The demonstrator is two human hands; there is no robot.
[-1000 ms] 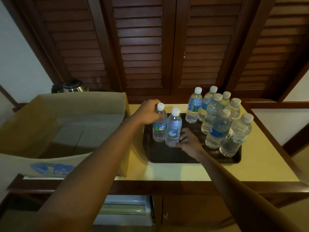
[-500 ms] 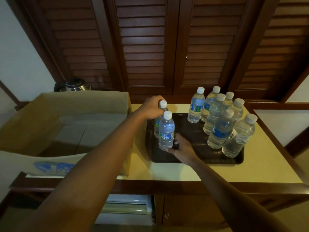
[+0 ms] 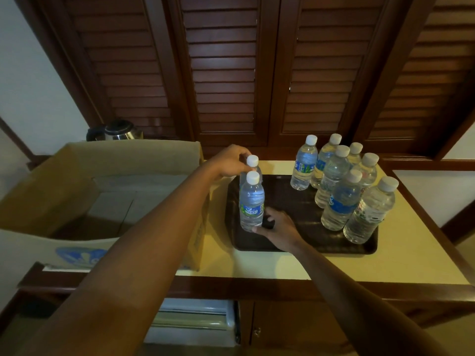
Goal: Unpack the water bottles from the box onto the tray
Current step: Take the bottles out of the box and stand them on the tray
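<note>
A dark tray (image 3: 298,209) lies on the pale counter. Several clear water bottles with white caps (image 3: 341,199) stand grouped on its right half. At the tray's left edge two more bottles stand one behind the other. My left hand (image 3: 228,163) pinches the neck of the rear bottle (image 3: 252,161), mostly hidden by the front one. My right hand (image 3: 276,227) grips the base of the front bottle (image 3: 252,204). The open cardboard box (image 3: 108,191) sits to the left; no bottles show inside it.
A metal kettle (image 3: 115,131) stands behind the box. Dark louvred wooden doors (image 3: 231,73) rise behind the counter. The counter's wooden front edge (image 3: 282,286) runs below the tray, with a cabinet and a white appliance underneath.
Both left-side bottles have shifted left toward the tray's left edge. The front one now lines up before the rear one. Both hands stayed on their bottles.
</note>
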